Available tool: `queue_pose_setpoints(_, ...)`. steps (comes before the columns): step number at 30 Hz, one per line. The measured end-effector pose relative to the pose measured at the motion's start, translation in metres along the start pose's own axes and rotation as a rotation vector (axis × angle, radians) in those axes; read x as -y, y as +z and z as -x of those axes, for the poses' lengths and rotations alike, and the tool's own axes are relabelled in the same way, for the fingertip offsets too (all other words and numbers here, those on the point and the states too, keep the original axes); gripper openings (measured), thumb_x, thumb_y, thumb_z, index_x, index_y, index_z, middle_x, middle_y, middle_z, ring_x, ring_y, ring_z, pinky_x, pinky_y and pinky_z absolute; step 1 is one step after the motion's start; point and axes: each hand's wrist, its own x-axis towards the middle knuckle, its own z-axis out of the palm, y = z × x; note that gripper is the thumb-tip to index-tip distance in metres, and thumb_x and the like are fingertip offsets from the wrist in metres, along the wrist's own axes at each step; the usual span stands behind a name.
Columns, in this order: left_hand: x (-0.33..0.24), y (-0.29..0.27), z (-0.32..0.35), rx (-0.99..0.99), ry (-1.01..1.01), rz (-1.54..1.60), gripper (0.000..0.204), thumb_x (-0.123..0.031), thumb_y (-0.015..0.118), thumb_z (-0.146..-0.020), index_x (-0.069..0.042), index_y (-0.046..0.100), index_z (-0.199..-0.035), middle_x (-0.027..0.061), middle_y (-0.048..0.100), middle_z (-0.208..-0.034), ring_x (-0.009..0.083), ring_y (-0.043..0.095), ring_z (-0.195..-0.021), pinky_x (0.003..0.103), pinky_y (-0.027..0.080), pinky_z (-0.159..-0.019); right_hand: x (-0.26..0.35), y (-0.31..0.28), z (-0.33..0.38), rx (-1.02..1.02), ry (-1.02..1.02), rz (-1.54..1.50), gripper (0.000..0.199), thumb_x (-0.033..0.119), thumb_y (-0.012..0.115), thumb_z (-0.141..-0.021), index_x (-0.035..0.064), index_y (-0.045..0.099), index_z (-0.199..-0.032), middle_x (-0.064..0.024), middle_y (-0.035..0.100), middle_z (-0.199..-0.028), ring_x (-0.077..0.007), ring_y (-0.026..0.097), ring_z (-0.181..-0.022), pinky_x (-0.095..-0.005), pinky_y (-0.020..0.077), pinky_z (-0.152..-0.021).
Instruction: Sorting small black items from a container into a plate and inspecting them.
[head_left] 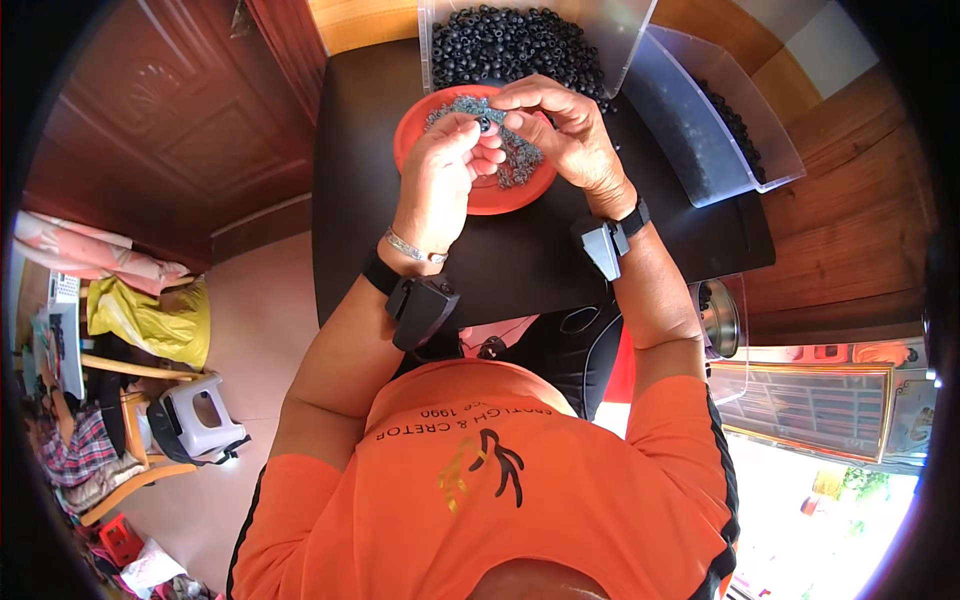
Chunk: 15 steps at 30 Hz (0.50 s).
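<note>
Over an orange-red plastic bowl full of small silvery metal pieces, both hands meet. My left hand pinches a small black round part between thumb and forefinger, its other fingers curled. Close against it, my right hand brings thumb and forefinger together at the black part; whatever lies between those fingertips is too small to make out. Just behind the bowl, a clear plastic bin holds a heap of black ring-like parts.
The bowl and bin stand on a dark table. At the right, a tilted clear plastic box has more black parts in it. A grey-white plastic stool is on the floor at the left, beside a wooden chair with clothes.
</note>
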Motion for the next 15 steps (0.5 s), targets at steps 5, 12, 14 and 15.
queue_pose_setpoints(5, -0.005, -0.011, -0.006, -0.131, -0.010, 0.110, 0.017, -0.019, 0.053, -0.091, -0.003, 0.059, -0.094, 0.0072, 0.061, -0.083, 0.0183, 0.059, -0.078, 0.028, 0.047, -0.072, -0.012, -0.002, 0.002, 0.003, -0.036, 0.468, 0.016, 0.004, 0.067, -0.079, 0.0062, 0.068, -0.095, -0.0068, 0.063, -0.093, -0.0204, 0.059, -0.089, -0.0307, 0.0480, -0.076)
queue_pose_setpoints(12, -0.006, -0.012, -0.006, -0.253, -0.010, 0.101, 0.020, -0.020, 0.053, -0.092, -0.001, 0.059, -0.094, 0.0085, 0.060, -0.084, 0.0191, 0.059, -0.076, 0.029, 0.048, -0.071, -0.022, 0.007, 0.008, 0.223, 0.004, 0.911, 0.016, 0.014, 0.066, -0.072, 0.0099, 0.068, -0.088, -0.0050, 0.063, -0.089, -0.0254, 0.057, -0.094, -0.0372, 0.0491, -0.079)
queue_pose_setpoints(14, -0.005, -0.010, -0.007, -0.269, -0.017, 0.095, 0.021, -0.020, 0.053, -0.092, -0.001, 0.059, -0.094, 0.0090, 0.060, -0.085, 0.0192, 0.059, -0.076, 0.029, 0.047, -0.071, -0.027, 0.008, 0.010, 0.249, 0.053, 0.988, 0.016, 0.014, 0.066, -0.072, 0.0101, 0.068, -0.087, -0.0050, 0.063, -0.089, -0.0251, 0.057, -0.095, -0.0373, 0.0489, -0.079)
queue_pose_setpoints(15, -0.005, -0.010, -0.006, -0.268, -0.017, 0.097, 0.021, -0.020, 0.053, -0.092, -0.001, 0.059, -0.094, 0.0090, 0.060, -0.085, 0.0192, 0.059, -0.076, 0.029, 0.047, -0.071, -0.029, 0.008, 0.010, 0.245, 0.071, 0.983, 0.015, 0.014, 0.066, -0.072, 0.0101, 0.068, -0.087, -0.0052, 0.063, -0.089, -0.0263, 0.057, -0.094, -0.0379, 0.0488, -0.079)
